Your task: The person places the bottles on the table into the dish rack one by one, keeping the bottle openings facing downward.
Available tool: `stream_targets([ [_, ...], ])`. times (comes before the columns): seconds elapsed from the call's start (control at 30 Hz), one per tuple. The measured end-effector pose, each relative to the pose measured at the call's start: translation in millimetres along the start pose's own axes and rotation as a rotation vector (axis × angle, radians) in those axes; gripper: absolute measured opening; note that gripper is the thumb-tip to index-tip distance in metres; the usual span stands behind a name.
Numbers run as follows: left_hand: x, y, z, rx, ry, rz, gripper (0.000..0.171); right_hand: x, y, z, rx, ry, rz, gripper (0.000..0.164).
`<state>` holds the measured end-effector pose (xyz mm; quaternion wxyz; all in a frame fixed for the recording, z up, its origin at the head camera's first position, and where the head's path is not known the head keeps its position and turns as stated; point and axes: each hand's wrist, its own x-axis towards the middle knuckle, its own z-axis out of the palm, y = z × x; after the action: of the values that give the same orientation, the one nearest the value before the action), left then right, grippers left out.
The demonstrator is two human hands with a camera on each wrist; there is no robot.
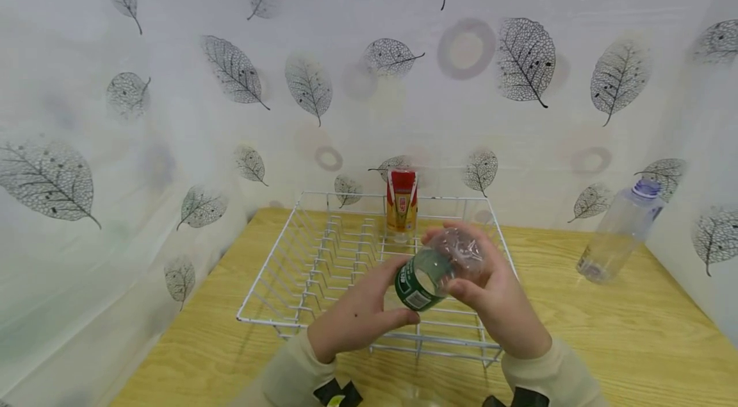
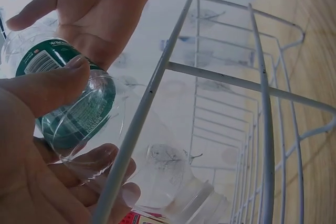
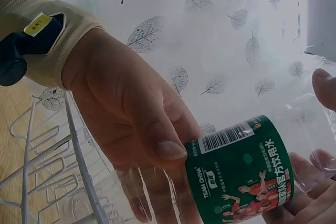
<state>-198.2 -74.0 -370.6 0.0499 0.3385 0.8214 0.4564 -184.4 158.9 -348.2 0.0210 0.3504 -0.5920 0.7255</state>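
Observation:
In the head view both hands hold a clear plastic bottle (image 1: 423,282) with a green label above a white wire rack (image 1: 271,322). My left hand (image 1: 366,311) holds it around the label, thumb in front. Around the clear base end curls my right hand (image 1: 507,307), its thumb at the near side. The bottle (image 2: 152,150) lies tilted in the left wrist view, its neck pointing to the lower right. A barcode and red-clad figures show on the label (image 3: 241,171) in the right wrist view, where my left hand (image 3: 315,203) touches the bottle's right end.
A red-and-yellow container (image 1: 401,202) with a clear lower end stands at the rack's far side. Right of the rack, a clear bottle with a purple neck (image 1: 623,231) stands on the wooden table (image 1: 553,247). A leaf-patterned sheet (image 1: 369,93) hangs behind.

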Motion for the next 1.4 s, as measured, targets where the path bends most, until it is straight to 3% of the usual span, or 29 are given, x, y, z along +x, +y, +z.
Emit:
stream_targets([
  [0.4, -2.1, 0.5, -2.4, 0.130, 0.012, -0.002, 0.074, 1, -9, -4, -0.095, 0.057, 0.034, 0.063],
  [0.63, -11.1, -4.0, -11.0, 0.254, 0.048, -0.028, 0.079, 1, -16, -12, -0.149, 0.064, 0.062, 0.060],
  [0.87, -28.9, -21.1, -40.8, 0.383, 0.079, -0.087, 0.081, 1, -19, -18, -0.194, 0.081, 0.080, 0.060],
  [1.13, -65.5, -56.7, -88.4, 0.517, 0.156, -0.213, 0.084, 1, -22, -28, -0.177, 0.085, 0.080, 0.061],
  [1.23, -76.6, -70.2, -105.7, 0.514, 0.185, -0.275, 0.084, 0, -24, -32, -0.190, 0.105, 0.081, 0.061],
  [1.4, -88.3, -86.6, -121.8, 0.410, 0.195, -0.385, 0.086, -1, -28, -38, -0.195, 0.144, 0.089, 0.060],
])
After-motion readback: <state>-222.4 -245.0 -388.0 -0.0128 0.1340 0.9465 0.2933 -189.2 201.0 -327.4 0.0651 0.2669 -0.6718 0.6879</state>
